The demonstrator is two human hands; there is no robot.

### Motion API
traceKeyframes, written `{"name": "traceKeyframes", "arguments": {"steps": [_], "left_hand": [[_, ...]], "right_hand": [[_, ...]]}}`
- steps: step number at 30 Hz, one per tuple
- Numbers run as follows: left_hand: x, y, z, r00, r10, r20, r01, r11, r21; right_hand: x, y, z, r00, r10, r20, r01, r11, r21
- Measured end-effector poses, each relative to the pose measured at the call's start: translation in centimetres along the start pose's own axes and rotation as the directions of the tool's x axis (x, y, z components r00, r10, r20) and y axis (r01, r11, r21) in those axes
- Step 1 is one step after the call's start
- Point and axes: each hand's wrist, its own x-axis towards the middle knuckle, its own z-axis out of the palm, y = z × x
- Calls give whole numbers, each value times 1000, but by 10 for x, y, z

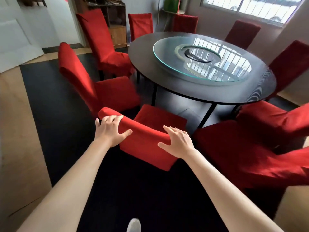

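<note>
The left hand [111,129] grasped the upper left corner of the red-covered chair [145,148], fingers curled over the top of its back and thumb spread on the near face. The right hand [177,143] held the same top edge further right, thumb below. The chair stood at frame centre on a dark rug [63,118], its seat facing the round table [184,92] with its glass turntable [167,52].
</note>
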Motion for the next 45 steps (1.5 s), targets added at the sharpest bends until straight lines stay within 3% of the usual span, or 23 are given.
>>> {"name": "traceKeyframes", "arguments": {"steps": [5, 16, 28, 35, 45], "left_hand": [[44, 8, 16, 988, 119, 94, -122, 992, 29], [95, -30, 60, 966, 114, 233, -126, 991, 39], [148, -57, 80, 893, 288, 347, -315, 949, 23], [159, -72, 90, 856, 435, 279, -463, 886, 40], [179, -110, 85, 832, 494, 252, -525, 848, 70]], "right_hand": [[29, 3, 13, 997, 75, 27, -75, 997, 19], [72, -10, 65, 971, 178, 159, -177, 984, -19], [90, -25, 87, 938, 322, 128, -305, 943, -136], [93, -42, 90, 902, 424, 83, -406, 898, -171], [98, -92, 107, 865, 501, -3, -498, 858, -125]]}}
